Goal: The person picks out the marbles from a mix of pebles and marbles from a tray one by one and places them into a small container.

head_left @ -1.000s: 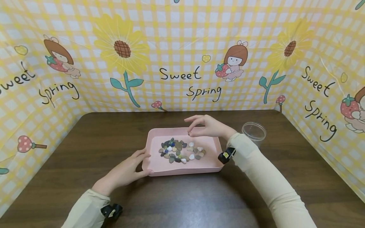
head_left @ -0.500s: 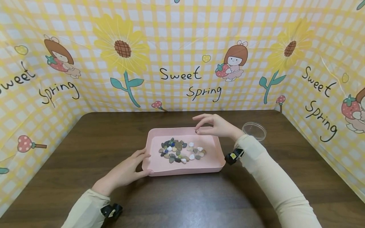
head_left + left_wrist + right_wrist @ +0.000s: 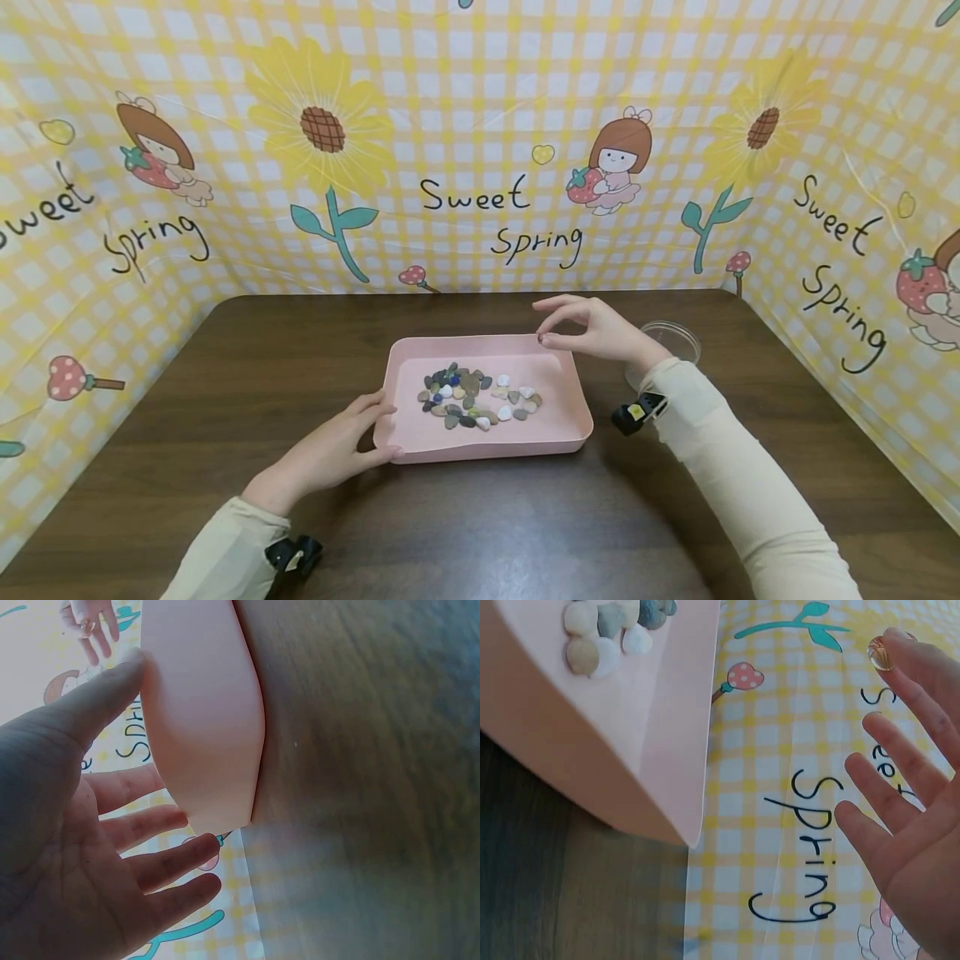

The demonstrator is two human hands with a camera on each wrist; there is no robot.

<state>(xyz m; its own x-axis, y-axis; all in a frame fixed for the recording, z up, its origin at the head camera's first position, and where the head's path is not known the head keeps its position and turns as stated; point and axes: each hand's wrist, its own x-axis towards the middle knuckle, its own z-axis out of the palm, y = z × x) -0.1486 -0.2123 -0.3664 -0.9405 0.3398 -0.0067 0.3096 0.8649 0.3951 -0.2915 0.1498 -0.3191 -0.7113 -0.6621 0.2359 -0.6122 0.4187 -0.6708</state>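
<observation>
A pink rectangular tray (image 3: 480, 452) stands on the table with a scatter of small pebbles (image 3: 469, 386) in grey, white, tan and dark tones. A couple of blue pieces show among them. My left hand (image 3: 326, 454) touches the tray's left end, thumb on the near rim and fingers spread along the side wall, nearly straight. Above the tray's far right corner, my right hand (image 3: 596, 329) pinches a clear glass marble (image 3: 880, 654) with coloured swirls between thumb and index finger. Its other fingers are stretched out.
Behind the right wrist stands a clear round jar (image 3: 678, 337), partly covered by the sleeve. A yellow checked cloth (image 3: 480, 125) with printed flowers and lettering rises around the brown wooden table (image 3: 480, 533) at the back and both sides.
My right hand has moved right with the marble, from over the tray's far middle to its far right corner, nearer the jar. The left hand and tray have stayed put.
</observation>
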